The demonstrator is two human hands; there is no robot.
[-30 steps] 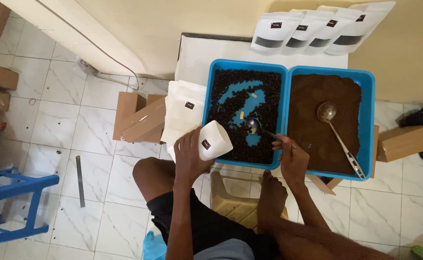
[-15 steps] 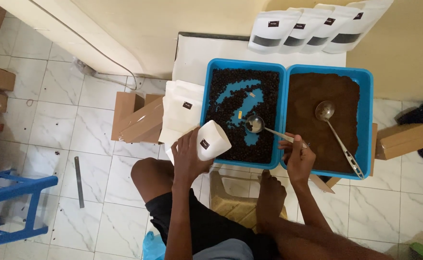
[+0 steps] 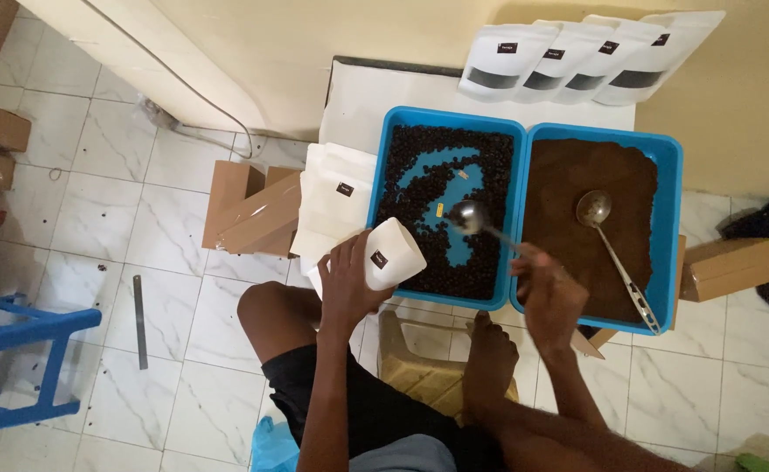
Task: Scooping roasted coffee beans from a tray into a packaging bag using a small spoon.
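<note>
My left hand [image 3: 346, 284] grips an open white pouch [image 3: 392, 253] tilted toward the left blue tray [image 3: 445, 119], which holds dark coffee beans with bare blue patches. My right hand [image 3: 548, 289] holds a metal spoon [image 3: 472, 217] by its handle, its bowl over the beans in the middle of that tray. The right blue tray [image 3: 671, 199] is full of brown ground coffee, and a second metal spoon [image 3: 610, 242] lies in it.
Several filled white pouches [image 3: 577, 61] lean against the wall behind the trays. A stack of flat white pouches [image 3: 336, 197] and cardboard boxes [image 3: 249, 210] lie left of the trays. Another box [image 3: 730, 267] sits at right. A blue stool [image 3: 17, 363] stands at far left.
My right hand has shifted right and the spoon bowl has moved up and right over the beans. The pouch in my left hand stays in place.
</note>
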